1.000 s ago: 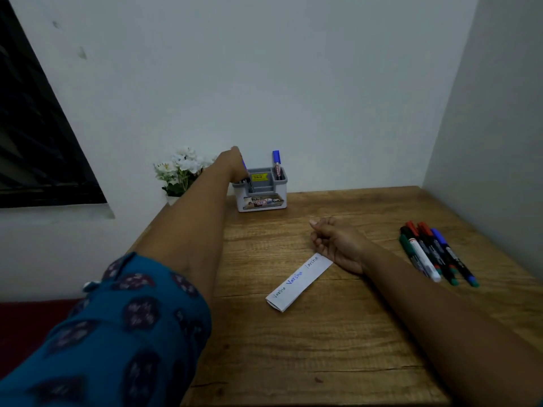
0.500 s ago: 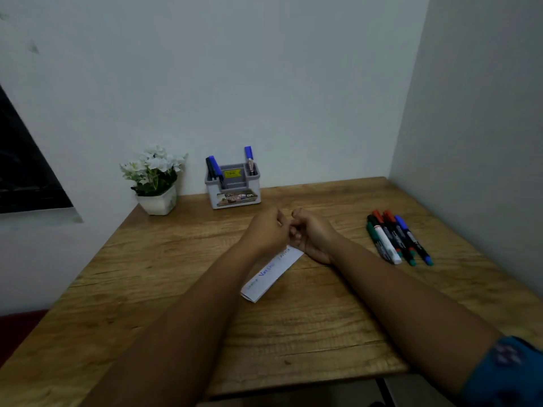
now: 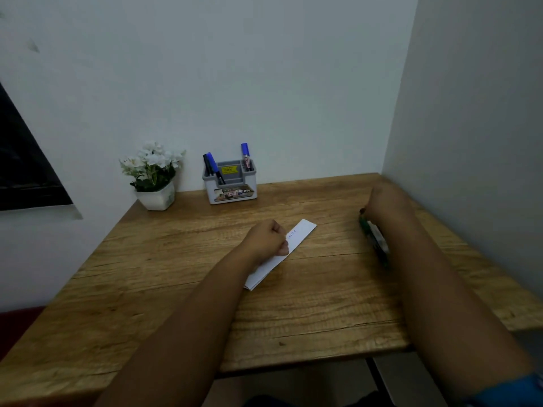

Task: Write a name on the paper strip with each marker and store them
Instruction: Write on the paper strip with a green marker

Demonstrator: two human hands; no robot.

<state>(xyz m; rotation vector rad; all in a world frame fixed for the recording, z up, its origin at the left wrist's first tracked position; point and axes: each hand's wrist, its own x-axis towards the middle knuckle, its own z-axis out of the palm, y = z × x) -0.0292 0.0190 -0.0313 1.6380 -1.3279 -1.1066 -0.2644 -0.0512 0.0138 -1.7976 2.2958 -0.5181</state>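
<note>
A white paper strip [image 3: 296,237] with handwriting lies slantwise in the middle of the wooden table [image 3: 323,304]. My left hand [image 3: 269,239] rests on it as a loose fist and covers its middle. My right hand [image 3: 382,201] is over the loose markers [image 3: 374,235] at the right side of the table; my wrist hides the fingers and most of the markers, so only a green-and-white one shows. A grey pen holder [image 3: 230,183] at the back holds three markers, two with blue caps.
A white pot of white flowers [image 3: 154,174] stands left of the holder against the back wall. A side wall runs close along the table's right edge. The near edge of the table is just below my forearms.
My left hand came back from the holder, leaving a blue marker in it, and settled on the strip. My right hand left the strip and moved right onto the loose markers.
</note>
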